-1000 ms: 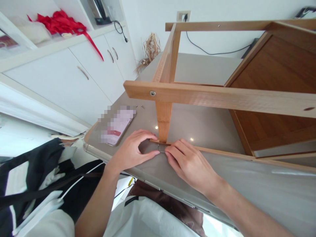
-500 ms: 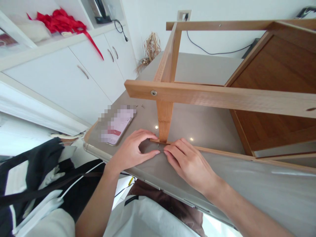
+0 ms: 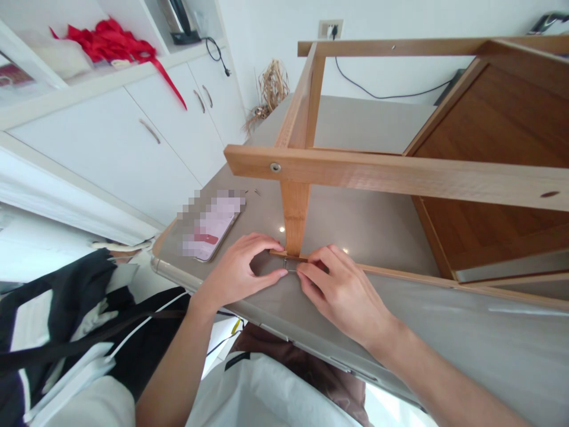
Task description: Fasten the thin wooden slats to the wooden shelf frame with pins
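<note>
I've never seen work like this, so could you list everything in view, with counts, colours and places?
table: one, grey-brown, centre
wooden frame: one, light brown, on the table
wooden panel: one, reddish-brown, right, within the frame
thin metal rod: one, silvery, at the frame's near foot
phone: one, screen pale and pixelated, table's left end
metal bits: about two, silvery, beyond the phone
cabinet: one, white, left
ribbon: one tangle, red, cabinet shelf
dried stalks: one bunch, straw-coloured, past the cabinet
wall socket: one, pale, far wall
cable: one, black, far wall
dark cloth: one heap, black, lower left
left fingers: one set, bare, spread at that foot
right fingers: one set, bare, pinching the rod
</note>
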A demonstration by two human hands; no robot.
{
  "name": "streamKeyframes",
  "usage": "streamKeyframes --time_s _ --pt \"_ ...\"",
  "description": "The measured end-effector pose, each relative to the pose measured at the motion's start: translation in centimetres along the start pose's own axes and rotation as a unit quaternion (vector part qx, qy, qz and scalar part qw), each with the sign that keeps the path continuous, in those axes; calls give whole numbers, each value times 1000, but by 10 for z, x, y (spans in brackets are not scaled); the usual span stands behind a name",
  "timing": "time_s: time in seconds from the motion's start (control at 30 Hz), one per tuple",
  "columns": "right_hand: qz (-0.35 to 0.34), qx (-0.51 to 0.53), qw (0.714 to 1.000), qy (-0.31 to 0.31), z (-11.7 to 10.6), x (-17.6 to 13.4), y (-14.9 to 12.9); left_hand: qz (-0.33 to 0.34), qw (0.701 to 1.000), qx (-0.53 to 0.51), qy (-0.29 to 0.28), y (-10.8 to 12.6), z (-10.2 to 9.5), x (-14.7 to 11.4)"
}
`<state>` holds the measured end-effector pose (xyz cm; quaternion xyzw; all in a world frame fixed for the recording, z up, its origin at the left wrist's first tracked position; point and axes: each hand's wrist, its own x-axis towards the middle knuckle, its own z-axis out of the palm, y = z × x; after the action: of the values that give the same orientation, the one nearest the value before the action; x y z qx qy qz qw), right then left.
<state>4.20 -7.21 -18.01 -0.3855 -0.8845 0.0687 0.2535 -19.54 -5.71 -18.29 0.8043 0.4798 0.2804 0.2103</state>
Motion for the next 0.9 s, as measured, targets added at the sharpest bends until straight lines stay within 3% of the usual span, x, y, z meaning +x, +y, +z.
streamKeyframes --time_s 0.17,0.57,0.9 --pt "-12 -24 999 -34 1 -1 0 -2 1000 -7 -3 2 0 0" --pt "-13 -11 1000 -14 0 -1 2 -5 1000 -4 -6 1 -1 0" --pt "-31 -4 998 -45 -5 0 1 -1 1000 -5 -6 0 -2 0"
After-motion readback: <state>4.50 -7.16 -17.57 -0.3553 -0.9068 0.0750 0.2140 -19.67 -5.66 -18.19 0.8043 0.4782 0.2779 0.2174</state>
